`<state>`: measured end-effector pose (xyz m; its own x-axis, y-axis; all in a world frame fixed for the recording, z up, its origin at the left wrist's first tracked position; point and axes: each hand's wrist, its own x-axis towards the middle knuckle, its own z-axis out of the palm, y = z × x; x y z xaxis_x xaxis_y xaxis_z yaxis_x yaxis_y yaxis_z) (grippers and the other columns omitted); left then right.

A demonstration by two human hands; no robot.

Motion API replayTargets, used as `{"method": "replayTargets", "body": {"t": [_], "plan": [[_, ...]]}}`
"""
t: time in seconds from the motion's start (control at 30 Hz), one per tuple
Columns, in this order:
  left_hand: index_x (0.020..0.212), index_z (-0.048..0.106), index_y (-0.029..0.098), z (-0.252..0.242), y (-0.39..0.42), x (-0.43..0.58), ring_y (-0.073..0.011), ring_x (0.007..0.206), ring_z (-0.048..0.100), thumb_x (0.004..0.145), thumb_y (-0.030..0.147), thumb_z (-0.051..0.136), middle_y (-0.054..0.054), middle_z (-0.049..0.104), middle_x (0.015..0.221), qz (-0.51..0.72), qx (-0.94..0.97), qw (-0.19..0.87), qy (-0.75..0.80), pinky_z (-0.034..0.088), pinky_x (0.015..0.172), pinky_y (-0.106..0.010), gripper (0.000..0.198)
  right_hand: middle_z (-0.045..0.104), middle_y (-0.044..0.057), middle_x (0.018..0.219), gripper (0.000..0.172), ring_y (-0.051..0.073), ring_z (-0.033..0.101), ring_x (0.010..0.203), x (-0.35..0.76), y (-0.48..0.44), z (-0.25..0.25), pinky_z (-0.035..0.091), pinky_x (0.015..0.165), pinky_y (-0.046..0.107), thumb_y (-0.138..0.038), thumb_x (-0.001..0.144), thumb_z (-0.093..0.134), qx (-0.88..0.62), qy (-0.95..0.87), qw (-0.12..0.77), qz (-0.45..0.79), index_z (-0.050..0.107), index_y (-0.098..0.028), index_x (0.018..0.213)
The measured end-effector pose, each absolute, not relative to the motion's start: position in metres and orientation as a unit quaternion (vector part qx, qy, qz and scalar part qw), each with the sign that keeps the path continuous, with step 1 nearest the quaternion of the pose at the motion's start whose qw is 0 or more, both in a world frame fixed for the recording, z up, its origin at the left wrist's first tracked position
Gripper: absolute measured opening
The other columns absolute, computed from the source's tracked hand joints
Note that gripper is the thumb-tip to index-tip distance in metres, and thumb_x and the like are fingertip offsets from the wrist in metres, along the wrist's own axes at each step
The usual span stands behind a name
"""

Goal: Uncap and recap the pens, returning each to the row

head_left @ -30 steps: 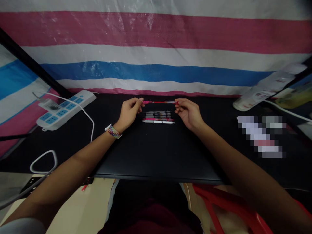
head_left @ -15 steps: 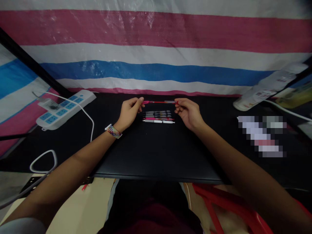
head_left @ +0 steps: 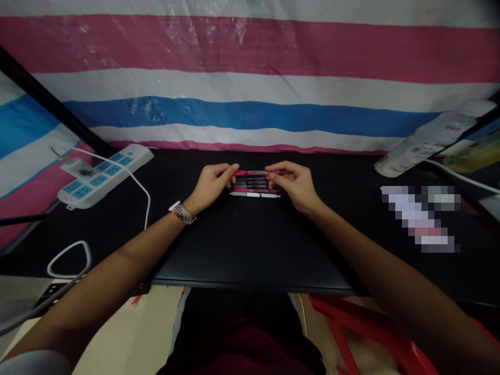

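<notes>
A pink and red pen (head_left: 255, 173) lies level between my two hands, its middle part looking partly clear. My left hand (head_left: 214, 182), with a patterned band on the wrist, pinches its pink end. The other, red end is between the thumb and fingers of my right hand (head_left: 292, 182). Just below, several pens lie side by side in a row on the black table (head_left: 250, 239). Nearest me in that row are a white pen (head_left: 253, 195) and a pink and red pen (head_left: 250, 191). Darker pens (head_left: 250, 183) sit behind them, partly covered by my fingertips.
To the left stands a white power strip (head_left: 105, 174) with a plugged-in charger and a white cable (head_left: 146, 195). A bottle (head_left: 425, 140) stands at the right, beside a blurred-out item (head_left: 417, 216). Striped sheeting (head_left: 250, 114) hangs behind the table. A red chair (head_left: 344, 333) is below right.
My hands have come closer together and slightly nearer the row. The held pen now looks shorter; the thin stretch between its pink and red ends is covered.
</notes>
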<state>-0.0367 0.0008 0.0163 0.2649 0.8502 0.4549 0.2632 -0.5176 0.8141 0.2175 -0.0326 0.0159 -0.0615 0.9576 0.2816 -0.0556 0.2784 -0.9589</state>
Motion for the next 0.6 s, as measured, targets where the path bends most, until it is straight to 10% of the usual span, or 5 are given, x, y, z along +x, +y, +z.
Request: {"method": "replayTargets", "body": {"t": [0.17, 0.3, 0.47, 0.6], "plan": [[0.102, 0.076, 0.021, 0.0147, -0.0006, -0.0343, -0.0145, 0.071, 0.071, 0.092, 0.043, 0.087, -0.003, 0.076, 0.087, 0.5, 0.721, 0.351, 0.327, 0.056, 0.062, -0.025, 0.027, 0.077, 0.002, 0.084, 0.018, 0.017, 0.068, 0.071, 0.2183, -0.0323, 0.0164, 0.062, 0.078, 0.042, -0.032, 0.08, 0.087, -0.398, -0.529, 0.566, 0.492, 0.085, -0.025, 0.096], [0.109, 0.073, 0.022, 0.0118, -0.0009, -0.0335, -0.0121, 0.056, 0.064, 0.109, 0.048, 0.066, 0.001, 0.066, 0.07, 0.493, 0.708, 0.388, 0.326, 0.054, 0.055, -0.025, 0.027, 0.077, 0.002, 0.083, 0.016, 0.017, 0.068, 0.072, 0.2174, -0.0329, 0.0171, 0.062, 0.081, 0.042, -0.03, 0.08, 0.087, -0.395, -0.507, 0.569, 0.513, 0.085, -0.025, 0.095], [0.128, 0.069, 0.023, 0.0122, 0.0008, -0.0336, -0.0195, 0.098, 0.076, 0.089, 0.047, 0.092, -0.006, 0.076, 0.105, 0.523, 0.729, 0.329, 0.293, 0.063, 0.086, -0.031, 0.052, 0.076, 0.002, 0.083, 0.018, 0.017, 0.068, 0.072, 0.2174, -0.0314, 0.0142, 0.062, 0.08, 0.041, -0.03, 0.079, 0.087, -0.397, -0.493, 0.576, 0.516, 0.084, -0.025, 0.096], [0.118, 0.072, 0.021, 0.0125, 0.0011, -0.0348, -0.0176, 0.076, 0.074, 0.109, 0.049, 0.067, -0.002, 0.073, 0.081, 0.496, 0.733, 0.329, 0.331, 0.062, 0.08, -0.034, 0.03, 0.076, 0.002, 0.084, 0.018, 0.018, 0.068, 0.073, 0.218, -0.03, 0.0129, 0.062, 0.081, 0.042, -0.03, 0.08, 0.087, -0.401, -0.494, 0.572, 0.518, 0.084, -0.026, 0.097]]}}
